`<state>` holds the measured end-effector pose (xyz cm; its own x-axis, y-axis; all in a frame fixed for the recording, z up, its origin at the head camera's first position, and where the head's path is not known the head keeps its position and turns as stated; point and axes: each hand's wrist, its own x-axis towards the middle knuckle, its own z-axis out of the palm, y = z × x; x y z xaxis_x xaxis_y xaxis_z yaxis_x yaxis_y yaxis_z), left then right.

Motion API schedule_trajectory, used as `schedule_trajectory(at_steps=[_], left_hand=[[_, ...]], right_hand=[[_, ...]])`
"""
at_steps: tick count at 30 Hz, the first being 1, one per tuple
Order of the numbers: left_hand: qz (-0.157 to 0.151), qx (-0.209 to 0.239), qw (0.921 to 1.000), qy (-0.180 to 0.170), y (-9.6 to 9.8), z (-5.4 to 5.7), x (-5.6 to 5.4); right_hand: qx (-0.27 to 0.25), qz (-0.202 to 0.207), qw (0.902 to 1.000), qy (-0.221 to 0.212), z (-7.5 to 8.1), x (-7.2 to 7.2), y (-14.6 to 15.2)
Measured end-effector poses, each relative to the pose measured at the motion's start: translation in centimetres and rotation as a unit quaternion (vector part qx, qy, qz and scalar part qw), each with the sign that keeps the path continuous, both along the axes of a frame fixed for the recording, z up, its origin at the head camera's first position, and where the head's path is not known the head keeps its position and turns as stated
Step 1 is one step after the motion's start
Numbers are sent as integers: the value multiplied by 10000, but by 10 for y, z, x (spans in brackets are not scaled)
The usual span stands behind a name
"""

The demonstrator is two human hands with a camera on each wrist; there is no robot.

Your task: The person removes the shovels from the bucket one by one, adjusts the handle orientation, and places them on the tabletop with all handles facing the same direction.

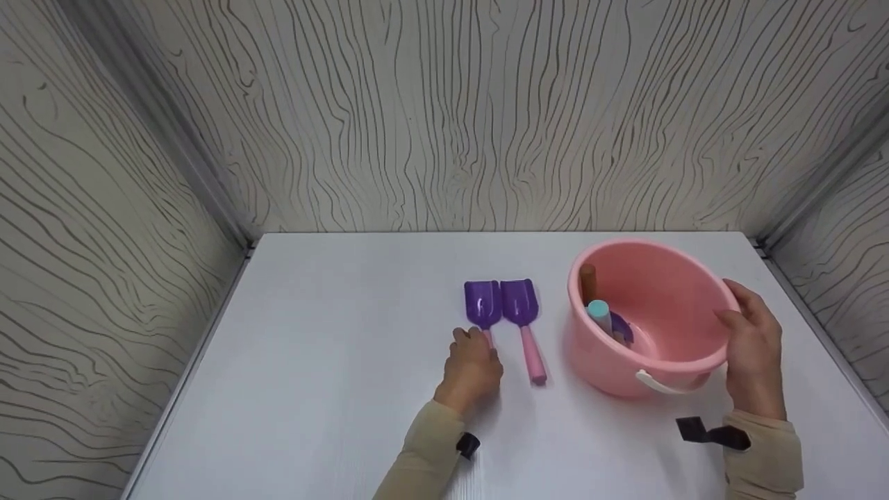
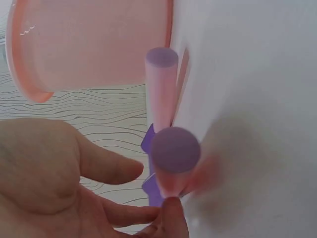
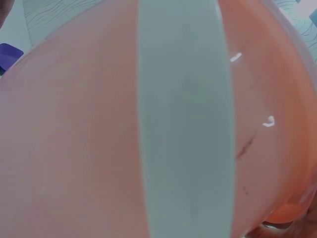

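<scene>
Two toy shovels lie side by side on the table, the left shovel [image 1: 483, 303] and the right shovel [image 1: 519, 302], with purple scoops and pink handles. My left hand [image 1: 470, 368] is at the left shovel's handle [image 2: 176, 153]. In the left wrist view its fingertips reach that handle, while the thumb [image 2: 114, 166] stays apart from it. My right hand [image 1: 755, 351] grips the right rim of a pink bucket [image 1: 604, 368], thumb inside. A brown cylindrical piece [image 1: 588, 281], a teal-topped white piece [image 1: 599, 314] and something purple [image 1: 620, 326] are in the bucket.
A white handle [image 1: 656, 383] hangs on the bucket's near side and crosses the right wrist view. The white table [image 1: 312, 361] meets wood-patterned panels [image 1: 417, 139] at the back and sides.
</scene>
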<state>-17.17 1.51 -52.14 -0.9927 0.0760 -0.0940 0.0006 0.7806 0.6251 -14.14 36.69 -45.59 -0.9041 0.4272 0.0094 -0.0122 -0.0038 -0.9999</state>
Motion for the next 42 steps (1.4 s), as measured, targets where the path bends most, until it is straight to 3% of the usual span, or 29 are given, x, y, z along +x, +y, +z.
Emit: schedule_trajectory(at_steps=[4, 7, 15, 20, 25, 32, 39, 42], left_hand=[[41, -284, 9986, 437, 0, 17, -8], [-98, -407, 9968, 676, 1, 32, -14], [-572, -557, 9949, 617, 7, 82, -33], [-917, -910, 9865, 1006, 19, 113, -41], [-1295, -1090, 9758, 1388, 38, 140, -38], [-2002, -1467, 9503, 1880, 74, 161, -47], [-3230, -2169, 8916, 2316, 104, 159, -63], [-3574, -2401, 8771, 2129, 111, 155, -65]], right_hand=[[-25, 73, 9999, 70, 0, 0, 0], [-11, 89, 9999, 97, 0, -1, 0], [34, 84, 10000, 36, 2, -3, -3], [38, 92, 9999, 58, 3, -3, -3], [71, 94, 9999, 20, 3, -2, -2], [52, 79, 10000, 25, 2, 1, 0], [131, 9, 9999, 82, 1, 1, 0], [58, 56, 9999, 119, 1, 1, 0]])
